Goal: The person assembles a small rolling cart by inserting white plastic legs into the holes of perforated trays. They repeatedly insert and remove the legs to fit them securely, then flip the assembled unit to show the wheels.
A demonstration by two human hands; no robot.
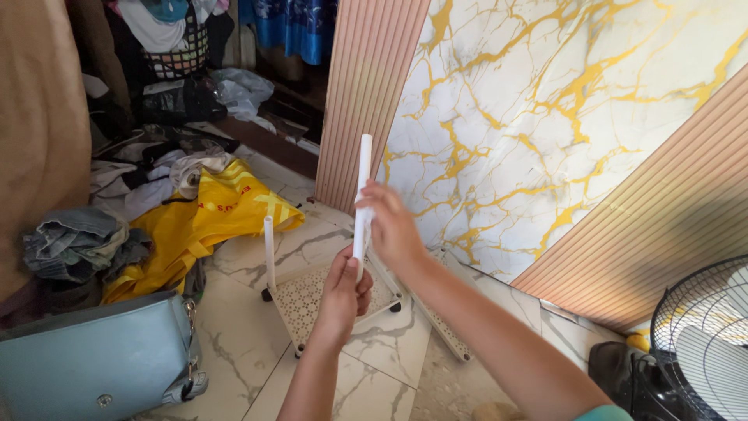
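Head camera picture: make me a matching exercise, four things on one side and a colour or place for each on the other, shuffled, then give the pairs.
Things:
1. tube
2. plastic bag
3. handbag
4. fan

Descriptions:
A. yellow, crumpled on the floor by the clothes
B. white, upright, gripped by both hands
C. dark wire guard, at the lower right edge
D. light blue, lower left on the floor

Pairs: 1-B, 2-A, 3-D, 4-C.

The left hand grips the tube low down; the right hand grips it higher.
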